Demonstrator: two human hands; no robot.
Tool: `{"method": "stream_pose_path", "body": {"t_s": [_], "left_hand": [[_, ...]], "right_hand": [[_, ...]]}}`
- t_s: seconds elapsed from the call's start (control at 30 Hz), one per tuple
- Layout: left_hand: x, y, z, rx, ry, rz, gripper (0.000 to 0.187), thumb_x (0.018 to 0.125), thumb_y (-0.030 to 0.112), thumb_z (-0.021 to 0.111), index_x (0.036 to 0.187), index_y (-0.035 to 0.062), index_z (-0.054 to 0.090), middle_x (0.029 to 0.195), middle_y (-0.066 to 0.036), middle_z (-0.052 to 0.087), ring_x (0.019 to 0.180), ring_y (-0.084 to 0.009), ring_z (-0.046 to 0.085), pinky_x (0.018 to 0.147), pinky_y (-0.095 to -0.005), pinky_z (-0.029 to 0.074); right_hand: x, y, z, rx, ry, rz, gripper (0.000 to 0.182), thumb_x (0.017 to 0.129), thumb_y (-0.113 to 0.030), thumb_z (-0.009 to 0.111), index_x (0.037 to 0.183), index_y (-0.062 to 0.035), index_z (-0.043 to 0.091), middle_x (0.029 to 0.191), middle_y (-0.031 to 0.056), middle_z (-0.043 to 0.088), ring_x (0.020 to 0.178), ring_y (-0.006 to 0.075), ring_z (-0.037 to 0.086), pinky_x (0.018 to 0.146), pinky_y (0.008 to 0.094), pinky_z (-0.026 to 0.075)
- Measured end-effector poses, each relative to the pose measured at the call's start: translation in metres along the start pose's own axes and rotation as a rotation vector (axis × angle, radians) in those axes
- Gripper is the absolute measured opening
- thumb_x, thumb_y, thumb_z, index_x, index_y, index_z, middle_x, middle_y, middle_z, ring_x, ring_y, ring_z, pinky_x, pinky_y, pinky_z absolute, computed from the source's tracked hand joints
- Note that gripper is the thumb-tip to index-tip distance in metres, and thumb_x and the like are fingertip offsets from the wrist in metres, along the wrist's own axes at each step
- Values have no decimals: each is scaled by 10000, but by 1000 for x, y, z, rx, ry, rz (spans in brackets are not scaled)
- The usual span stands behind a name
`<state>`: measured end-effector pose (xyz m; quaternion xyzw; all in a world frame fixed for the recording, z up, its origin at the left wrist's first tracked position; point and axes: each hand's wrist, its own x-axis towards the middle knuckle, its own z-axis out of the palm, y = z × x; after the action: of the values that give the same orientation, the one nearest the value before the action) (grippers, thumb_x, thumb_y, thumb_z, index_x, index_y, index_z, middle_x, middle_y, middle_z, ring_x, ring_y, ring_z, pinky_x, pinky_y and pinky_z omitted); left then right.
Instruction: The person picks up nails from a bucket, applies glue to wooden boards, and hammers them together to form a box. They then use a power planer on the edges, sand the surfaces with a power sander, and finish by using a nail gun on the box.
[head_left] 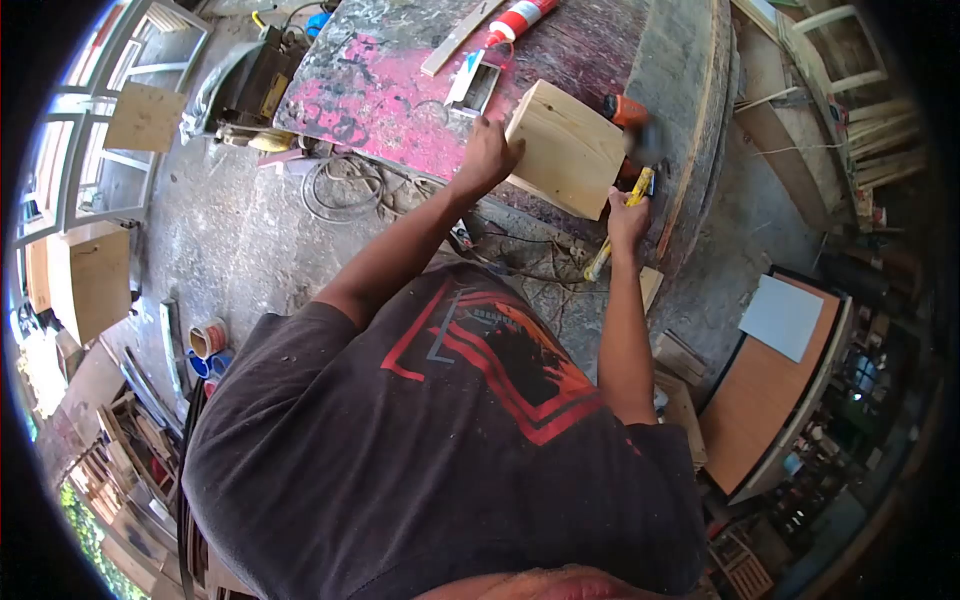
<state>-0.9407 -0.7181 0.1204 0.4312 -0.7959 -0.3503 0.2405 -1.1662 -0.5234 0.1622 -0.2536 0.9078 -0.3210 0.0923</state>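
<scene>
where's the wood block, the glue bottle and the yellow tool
wood block [568, 145], head view, middle of its top face
glue bottle [518, 18], head view, its white body
yellow tool [640, 187], head view, yellow part above the right hand

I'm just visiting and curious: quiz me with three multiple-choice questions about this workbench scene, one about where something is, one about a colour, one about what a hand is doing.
1. Where does the glue bottle lie?
A. On the workbench, at its far edge beyond the wooden block
B. On the floor by the cables
C. In the left hand

2. What colour is the handle of the tool in the right hand?
A. Blue
B. Yellow
C. White

3. What is the left hand doing?
A. Hanging free at the person's side
B. Lifting the glue bottle
C. Resting on the edge of the wooden block

Answers: 1 A, the white bottle with its red band lies on the red-stained top past the block. 2 B, yellow shows above and below the fist. 3 C, its fingers press the block's left edge.
</scene>
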Motion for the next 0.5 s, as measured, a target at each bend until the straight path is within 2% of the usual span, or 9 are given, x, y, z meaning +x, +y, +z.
{"method": "stream_pose_path", "body": {"t_s": [0.03, 0.07, 0.17, 0.2, 0.3, 0.4, 0.43, 0.47, 0.5], "left_hand": [[-3, 8, -15, -67, -96, -201, 372, 870, 336, 702, 1024, -1, 744, 1116, -270, 653, 978, -421, 665, 857, -492, 542], [0, 7, -16, -52, -116, -209, 429, 846, 382, 715, 1062, 14, 752, 1027, -255, 695, 945, -419, 684, 843, -491, 541], [12, 8, -33, -95, -326, -265, 416, 841, 375, 712, 1038, 13, 762, 962, -245, 717, 913, -410, 701, 828, -487, 540], [15, 6, -34, -107, -307, -241, 440, 812, 392, 740, 1020, 4, 755, 900, -234, 724, 903, -400, 711, 819, -489, 537], [26, 5, -44, -146, -413, -306, 527, 759, 397, 794, 1098, 1, 716, 1005, -243, 721, 970, -401, 699, 842, -477, 540], [52, 5, -48, -154, -441, -130, 474, 776, 336, 752, 1085, -22, 718, 995, -286, 707, 939, -414, 703, 839, -497, 555], [72, -16, -13, 7, -320, -21, 600, 780, 306, 744, 1270, -3, 589, 1156, -316, 630, 1086, -444, 634, 903, -516, 532], [94, -4, -16, 133, -319, 24, 725, 775, 312, 755, 1379, 43, 460, 1217, -320, 559, 1162, -476, 561, 945, -543, 506], [106, 13, -20, 116, -115, 139, 625, 788, 325, 755, 1324, 76, 551, 1187, -303, 573, 1157, -458, 561, 950, -543, 498]], "right_hand": [[20, 31, 21, 57, -19, 56, 378, 821, -272, 827, 984, 2, 624, 886, 156, 710, 830, 348, 699, 775, 459, 528], [34, 44, 36, 117, -38, 111, 385, 807, -256, 840, 989, 6, 625, 883, 141, 709, 816, 323, 700, 775, 440, 530], [35, 34, 38, 241, -109, 188, 396, 775, -246, 866, 975, 5, 634, 878, 104, 699, 791, 251, 680, 760, 385, 529], [38, 32, 35, 196, -141, 233, 391, 759, -239, 876, 951, 6, 639, 879, 94, 687, 785, 215, 659, 746, 353, 523], [40, 28, 28, 129, -166, 201, 372, 756, -226, 873, 939, 6, 647, 866, 93, 691, 779, 217, 666, 736, 359, 526], [46, 40, 35, 161, -209, 207, 356, 765, -218, 859, 946, 4, 649, 859, 91, 689, 754, 220, 662, 726, 358, 526], [47, 44, 32, 169, -232, 216, 355, 766, -218, 858, 948, 2, 648, 860, 91, 689, 751, 219, 661, 723, 356, 526], [42, 33, 29, 307, -237, 190, 333, 774, -193, 848, 947, -5, 634, 848, 79, 679, 740, 201, 655, 696, 341, 521], [35, 19, 25, 310, -234, 162, 306, 787, -163, 835, 943, -15, 617, 833, 66, 667, 727, 178, 648, 666, 327, 514]]}}
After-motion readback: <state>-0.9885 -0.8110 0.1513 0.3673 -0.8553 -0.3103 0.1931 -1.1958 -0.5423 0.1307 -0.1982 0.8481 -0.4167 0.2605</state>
